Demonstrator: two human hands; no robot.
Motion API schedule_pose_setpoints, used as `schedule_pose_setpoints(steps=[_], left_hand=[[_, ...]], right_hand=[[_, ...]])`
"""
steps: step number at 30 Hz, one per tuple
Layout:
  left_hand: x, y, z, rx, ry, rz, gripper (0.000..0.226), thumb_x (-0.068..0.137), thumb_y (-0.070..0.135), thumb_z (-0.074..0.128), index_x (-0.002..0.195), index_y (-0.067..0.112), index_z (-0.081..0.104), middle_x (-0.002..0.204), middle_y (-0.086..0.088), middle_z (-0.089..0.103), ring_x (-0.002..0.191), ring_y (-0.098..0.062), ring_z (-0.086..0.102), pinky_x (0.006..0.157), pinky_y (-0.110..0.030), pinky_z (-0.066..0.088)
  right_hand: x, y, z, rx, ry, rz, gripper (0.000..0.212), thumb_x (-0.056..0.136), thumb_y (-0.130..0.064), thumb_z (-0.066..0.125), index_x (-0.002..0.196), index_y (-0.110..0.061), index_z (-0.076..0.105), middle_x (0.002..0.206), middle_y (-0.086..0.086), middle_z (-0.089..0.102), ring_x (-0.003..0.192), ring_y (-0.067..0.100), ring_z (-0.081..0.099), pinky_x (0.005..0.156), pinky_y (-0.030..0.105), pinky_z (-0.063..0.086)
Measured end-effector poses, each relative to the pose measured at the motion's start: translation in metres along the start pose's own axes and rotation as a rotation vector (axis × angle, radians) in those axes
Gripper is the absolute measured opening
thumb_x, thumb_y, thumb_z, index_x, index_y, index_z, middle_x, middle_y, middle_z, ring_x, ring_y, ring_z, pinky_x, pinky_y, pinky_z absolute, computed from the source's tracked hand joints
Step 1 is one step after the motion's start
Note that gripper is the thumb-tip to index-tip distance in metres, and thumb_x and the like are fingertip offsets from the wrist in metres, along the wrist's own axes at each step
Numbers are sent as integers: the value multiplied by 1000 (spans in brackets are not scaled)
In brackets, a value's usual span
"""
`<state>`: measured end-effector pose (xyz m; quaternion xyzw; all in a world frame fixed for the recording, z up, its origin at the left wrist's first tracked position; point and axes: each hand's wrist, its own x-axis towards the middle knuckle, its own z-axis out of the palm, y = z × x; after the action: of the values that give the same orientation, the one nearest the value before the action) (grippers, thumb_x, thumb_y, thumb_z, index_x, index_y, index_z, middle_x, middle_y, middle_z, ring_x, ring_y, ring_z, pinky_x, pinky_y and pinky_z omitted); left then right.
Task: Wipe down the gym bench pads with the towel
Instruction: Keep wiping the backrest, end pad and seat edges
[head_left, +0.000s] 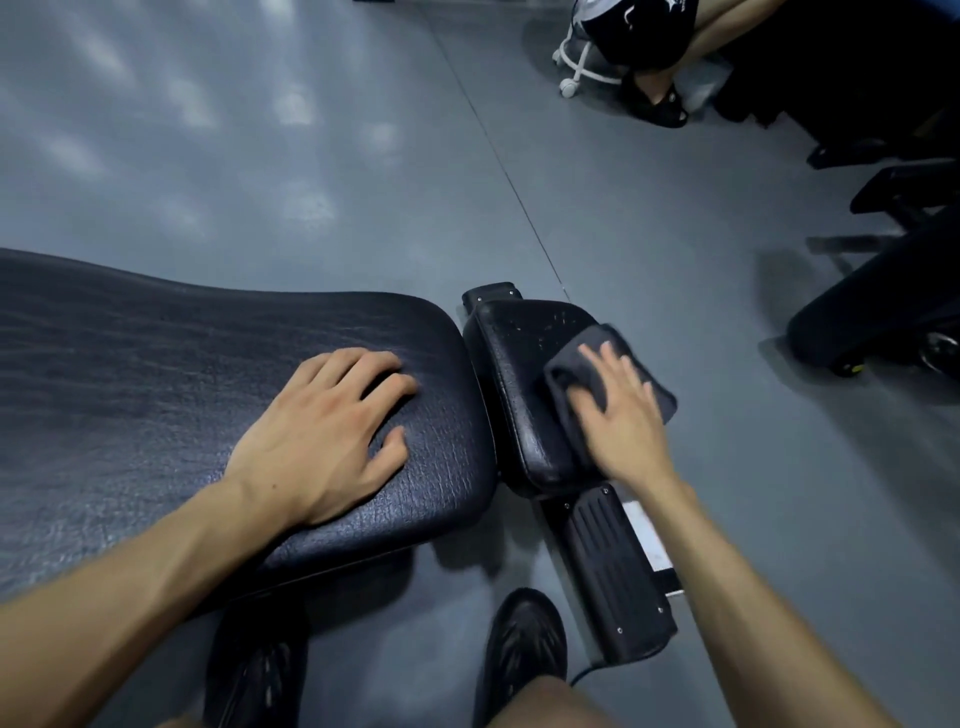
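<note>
At centre right of the frame, a person's right hand (618, 410) presses a folded dark grey towel (605, 374) flat against the small seat pad (524, 364) of a black gym bench, fingers spread and nearly straight on the cloth. The towel covers the pad's right side and hangs slightly past its right edge; pale specks remain on the bare upper part of the pad, towards the middle of the frame. The hand and cloth are blurred, which suggests a wiping stroke is under way.

At lower left, the left hand (332, 421) rests palm down on the long back pad (156, 374), fingers loosely spread and holding nothing, apparently steadying the body. A narrow gap separates the two pads. Below the seat pad, a ribbed black footplate (618, 577) on the bench frame runs towards the bottom of the frame, beside the person's dark shoes (524, 644).

The step in hand appears to be the cleaning of the seat pad. The next move likely calls for carrying the towel up and left across the speckled area, keeping the cloth flat under the palm so it does not bunch or slip off the edge. Whether the long pad is done cannot be told.

At upper right, another person's legs and a white wheeled stool (576, 67) stand on the grey floor (260, 156).
</note>
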<state>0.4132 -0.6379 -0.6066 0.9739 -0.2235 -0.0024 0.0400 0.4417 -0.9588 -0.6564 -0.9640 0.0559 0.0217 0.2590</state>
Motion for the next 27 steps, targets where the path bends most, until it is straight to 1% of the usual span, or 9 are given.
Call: schedule_pose_setpoints(steps=[2, 4, 8, 12, 17, 21, 22, 24, 27], left_hand=[[-1, 0, 0, 6, -5, -5, 44, 92, 47, 42, 132, 28, 53, 137, 4, 51, 130, -25, 46, 113, -43, 35], [-1, 0, 0, 8, -6, -5, 45, 93, 47, 42, 132, 28, 53, 137, 4, 51, 130, -24, 46, 113, -42, 34], [-1, 1, -1, 4, -6, 0, 45, 93, 46, 42, 131, 26, 54, 137, 3, 52, 129, -25, 47, 113, -42, 35], [0, 0, -1, -9, -26, -3, 45, 93, 46, 42, 132, 27, 54, 139, 3, 51, 131, -26, 46, 114, -43, 34], [2, -1, -1, -13, -39, 5, 45, 94, 46, 42, 133, 27, 53, 139, 3, 50, 132, -27, 46, 115, -44, 34], [2, -1, 0, -3, -24, 6, 45, 93, 46, 43, 133, 27, 53, 139, 3, 50, 131, -26, 46, 114, -44, 34], [2, -1, 1, -6, -22, 6, 45, 93, 46, 43, 133, 27, 53, 139, 3, 50, 131, -26, 46, 115, -44, 33], [2, -1, 1, -7, -24, 7, 44, 93, 45, 44, 133, 28, 53, 139, 3, 50, 131, -26, 46, 115, -44, 33], [3, -1, 1, -7, -19, 11, 45, 93, 45, 45, 133, 27, 53, 139, 3, 51, 131, -27, 46, 114, -44, 34]], right_hand=[[30, -5, -1, -48, -12, 136, 58, 105, -40, 43, 160, -33, 27, 172, 0, 11, 158, 21, 6, 127, 46, 3], [25, -17, 7, -115, 2, 140, 61, 105, -45, 40, 162, -33, 20, 172, 3, 7, 158, 23, 2, 127, 47, 0], [-48, -27, 17, -73, -4, -115, 66, 101, -54, 38, 162, -35, 20, 171, -6, 6, 158, 17, -2, 127, 40, -5], [-79, -13, 12, -84, -62, -195, 70, 96, -61, 37, 161, -38, 20, 170, -15, 4, 157, 8, -7, 127, 36, -6], [27, 2, 4, -56, 6, -42, 63, 98, -45, 49, 158, -38, 31, 170, -7, 16, 158, 20, 10, 127, 45, 3], [100, -19, -4, 42, 35, 182, 57, 98, -42, 44, 155, -38, 37, 165, 0, 34, 151, 26, 32, 123, 47, 22], [101, -24, 0, 25, 37, 189, 57, 99, -41, 44, 155, -38, 37, 165, 0, 33, 151, 26, 31, 124, 47, 20], [86, -29, 9, -28, 30, 89, 59, 101, -39, 46, 158, -36, 33, 169, 2, 22, 156, 25, 17, 127, 47, 8], [25, -30, 18, -12, -43, -238, 65, 97, -40, 48, 159, -37, 29, 170, -2, 15, 158, 21, 6, 128, 43, 0]])
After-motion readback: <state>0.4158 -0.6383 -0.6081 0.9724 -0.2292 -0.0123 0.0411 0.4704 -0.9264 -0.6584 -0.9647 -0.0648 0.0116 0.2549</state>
